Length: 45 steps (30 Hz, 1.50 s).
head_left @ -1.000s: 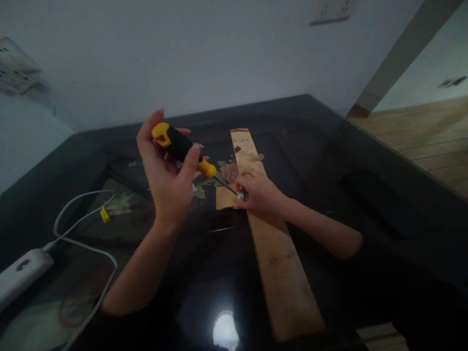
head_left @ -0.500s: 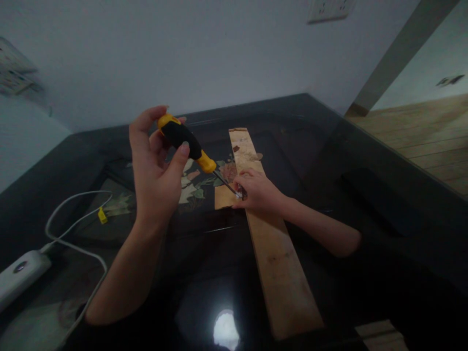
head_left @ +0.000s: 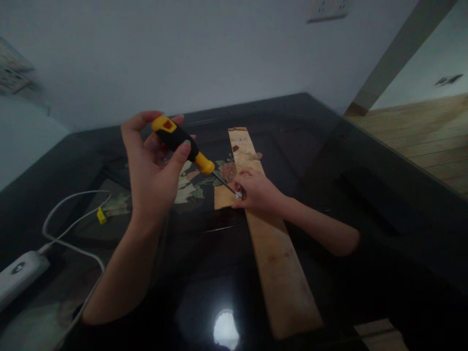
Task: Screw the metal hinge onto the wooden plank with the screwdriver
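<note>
While the left hand [head_left: 151, 168] curls its fingers [head_left: 183, 151] around the black grip of a yellow-and-black screwdriver [head_left: 179, 142], the tool slants down to the right, its metal tip ending right at the fingertips of the right hand [head_left: 256, 190]. That right hand rests on a long wooden plank [head_left: 278, 263], thumb and forefinger pinched narrow around something small and shiny at the tip, probably a screw, though it is too small to tell. Judging from this, the fastener looks only started: it is pinched upright and the driver is just seated, so most of the turning appears left to do. No container shows near either hand. Well to the left of the left hand's wrist lie a white power strip [head_left: 18, 275] and its cable [head_left: 73, 229] on the dark glossy table [head_left: 365, 204].
</note>
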Each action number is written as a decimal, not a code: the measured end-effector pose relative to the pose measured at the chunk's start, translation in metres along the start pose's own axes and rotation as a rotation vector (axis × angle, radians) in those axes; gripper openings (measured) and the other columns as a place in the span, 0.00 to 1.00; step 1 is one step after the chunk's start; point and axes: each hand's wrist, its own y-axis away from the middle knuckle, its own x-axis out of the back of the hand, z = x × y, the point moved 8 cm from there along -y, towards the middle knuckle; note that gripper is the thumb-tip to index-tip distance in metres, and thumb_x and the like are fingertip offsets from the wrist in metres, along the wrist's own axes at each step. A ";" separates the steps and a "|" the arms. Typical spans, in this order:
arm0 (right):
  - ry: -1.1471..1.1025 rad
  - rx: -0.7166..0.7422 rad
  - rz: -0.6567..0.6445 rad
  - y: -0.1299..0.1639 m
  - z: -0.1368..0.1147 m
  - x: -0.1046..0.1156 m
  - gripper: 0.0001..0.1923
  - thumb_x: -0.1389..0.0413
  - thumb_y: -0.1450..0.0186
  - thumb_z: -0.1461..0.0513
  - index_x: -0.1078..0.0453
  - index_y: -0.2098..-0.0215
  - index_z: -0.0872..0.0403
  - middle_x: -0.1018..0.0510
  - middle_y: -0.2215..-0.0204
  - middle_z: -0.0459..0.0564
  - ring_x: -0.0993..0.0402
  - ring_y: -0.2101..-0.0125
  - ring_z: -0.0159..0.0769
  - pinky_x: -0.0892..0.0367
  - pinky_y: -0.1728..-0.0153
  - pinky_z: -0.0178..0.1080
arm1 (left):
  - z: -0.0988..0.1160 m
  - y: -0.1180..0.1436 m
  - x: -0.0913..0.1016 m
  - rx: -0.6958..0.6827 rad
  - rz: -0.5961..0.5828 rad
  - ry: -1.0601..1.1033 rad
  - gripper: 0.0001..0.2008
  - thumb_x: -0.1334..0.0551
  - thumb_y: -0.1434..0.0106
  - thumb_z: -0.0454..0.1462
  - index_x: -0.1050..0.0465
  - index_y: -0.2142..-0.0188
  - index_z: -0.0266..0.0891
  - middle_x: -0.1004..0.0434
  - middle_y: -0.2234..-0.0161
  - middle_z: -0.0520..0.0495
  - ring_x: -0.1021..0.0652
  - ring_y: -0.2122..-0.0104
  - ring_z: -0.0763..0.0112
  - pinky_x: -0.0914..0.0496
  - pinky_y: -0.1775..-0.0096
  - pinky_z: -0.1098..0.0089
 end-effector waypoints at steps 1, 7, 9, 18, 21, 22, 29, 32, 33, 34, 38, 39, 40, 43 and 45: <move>0.002 0.001 -0.001 0.000 0.000 0.000 0.19 0.32 0.47 0.54 0.33 0.65 0.53 0.26 0.63 0.52 0.37 0.52 0.47 0.42 0.55 0.43 | -0.001 -0.001 0.001 0.009 -0.022 -0.024 0.29 0.29 0.45 0.41 0.39 0.47 0.51 0.30 0.46 0.44 0.26 0.46 0.54 0.26 0.51 0.46; 0.014 -0.011 -0.004 0.000 0.000 0.000 0.19 0.32 0.47 0.54 0.33 0.65 0.53 0.27 0.62 0.54 0.36 0.51 0.48 0.42 0.56 0.42 | 0.004 -0.004 0.008 0.027 -0.002 -0.150 0.30 0.28 0.48 0.39 0.34 0.47 0.50 0.30 0.51 0.46 0.25 0.51 0.58 0.24 0.52 0.49; 0.014 -0.015 -0.009 0.000 0.001 0.000 0.19 0.32 0.47 0.54 0.33 0.65 0.53 0.27 0.62 0.54 0.36 0.51 0.48 0.42 0.56 0.42 | 0.009 -0.003 0.008 0.020 0.037 -0.173 0.29 0.28 0.47 0.38 0.34 0.47 0.48 0.29 0.55 0.47 0.23 0.55 0.61 0.22 0.56 0.52; 0.023 -0.015 -0.001 0.001 0.001 0.001 0.19 0.33 0.47 0.53 0.32 0.64 0.53 0.27 0.61 0.54 0.36 0.52 0.48 0.41 0.55 0.43 | -0.004 0.000 0.004 0.101 -0.062 0.024 0.26 0.31 0.42 0.37 0.38 0.47 0.50 0.25 0.50 0.44 0.18 0.59 0.60 0.19 0.63 0.55; 0.030 -0.013 0.004 0.001 0.000 0.002 0.19 0.32 0.47 0.54 0.32 0.65 0.54 0.27 0.62 0.53 0.36 0.53 0.47 0.42 0.55 0.42 | -0.007 -0.002 0.007 0.122 -0.073 0.008 0.26 0.30 0.42 0.38 0.37 0.47 0.49 0.26 0.51 0.45 0.18 0.60 0.62 0.19 0.65 0.59; 0.030 -0.012 0.003 0.001 -0.001 0.002 0.19 0.32 0.47 0.54 0.32 0.65 0.54 0.27 0.63 0.53 0.36 0.54 0.47 0.43 0.55 0.42 | -0.005 -0.002 0.009 0.113 -0.047 -0.021 0.26 0.30 0.43 0.38 0.35 0.48 0.48 0.26 0.54 0.46 0.19 0.61 0.64 0.19 0.68 0.62; 0.024 -0.013 0.007 0.001 0.001 0.001 0.19 0.32 0.46 0.54 0.33 0.65 0.54 0.27 0.63 0.53 0.36 0.53 0.47 0.43 0.56 0.41 | 0.009 -0.002 0.009 0.144 0.058 -0.174 0.25 0.30 0.45 0.35 0.35 0.49 0.41 0.23 0.61 0.48 0.19 0.62 0.64 0.19 0.65 0.59; 0.031 -0.009 0.004 0.001 0.001 0.001 0.19 0.32 0.46 0.53 0.33 0.65 0.54 0.28 0.63 0.53 0.36 0.53 0.47 0.43 0.56 0.41 | 0.005 -0.002 0.007 0.204 -0.019 -0.075 0.24 0.32 0.43 0.34 0.37 0.49 0.41 0.23 0.55 0.44 0.18 0.61 0.65 0.20 0.64 0.60; 0.031 -0.011 0.002 0.001 0.001 0.001 0.19 0.32 0.46 0.53 0.33 0.65 0.54 0.28 0.63 0.53 0.36 0.54 0.47 0.43 0.56 0.41 | 0.004 -0.002 0.007 0.215 -0.050 -0.063 0.24 0.33 0.43 0.34 0.37 0.49 0.42 0.23 0.53 0.44 0.18 0.59 0.65 0.20 0.63 0.61; 0.030 -0.013 0.000 0.001 0.001 0.001 0.19 0.33 0.46 0.53 0.33 0.65 0.54 0.28 0.63 0.53 0.36 0.54 0.46 0.43 0.57 0.41 | 0.003 -0.002 0.007 0.219 -0.080 -0.064 0.23 0.33 0.43 0.35 0.36 0.49 0.42 0.24 0.52 0.43 0.19 0.58 0.65 0.20 0.62 0.62; 0.027 -0.016 -0.004 0.000 0.000 0.002 0.19 0.33 0.46 0.53 0.33 0.65 0.54 0.28 0.62 0.53 0.36 0.53 0.47 0.44 0.57 0.41 | 0.009 -0.006 0.012 0.162 -0.072 -0.250 0.25 0.34 0.44 0.36 0.33 0.47 0.43 0.27 0.55 0.45 0.21 0.63 0.71 0.22 0.71 0.74; 0.026 -0.016 -0.005 0.000 0.000 0.002 0.19 0.33 0.47 0.53 0.33 0.66 0.54 0.28 0.63 0.53 0.36 0.53 0.47 0.44 0.57 0.41 | 0.012 -0.006 0.014 0.139 -0.042 -0.344 0.25 0.34 0.45 0.36 0.32 0.47 0.42 0.27 0.57 0.46 0.22 0.65 0.72 0.25 0.74 0.78; 0.024 -0.019 -0.007 0.000 0.000 0.002 0.19 0.33 0.47 0.54 0.33 0.66 0.54 0.28 0.63 0.53 0.36 0.53 0.47 0.44 0.57 0.41 | 0.016 -0.007 0.016 0.111 -0.018 -0.431 0.25 0.34 0.45 0.36 0.31 0.47 0.41 0.27 0.58 0.46 0.23 0.66 0.74 0.28 0.76 0.82; 0.013 -0.029 -0.008 0.000 0.000 0.002 0.18 0.33 0.46 0.54 0.33 0.66 0.54 0.27 0.62 0.53 0.36 0.53 0.47 0.43 0.58 0.40 | 0.020 -0.007 0.015 0.057 -0.019 -0.521 0.27 0.33 0.46 0.37 0.31 0.45 0.40 0.25 0.62 0.47 0.23 0.69 0.75 0.34 0.79 0.85; 0.007 -0.026 -0.009 0.000 0.000 0.002 0.18 0.33 0.46 0.54 0.33 0.65 0.54 0.28 0.62 0.53 0.36 0.53 0.46 0.43 0.58 0.40 | 0.015 -0.006 0.014 0.078 -0.055 -0.436 0.30 0.34 0.45 0.38 0.35 0.42 0.41 0.24 0.63 0.47 0.23 0.70 0.75 0.35 0.79 0.84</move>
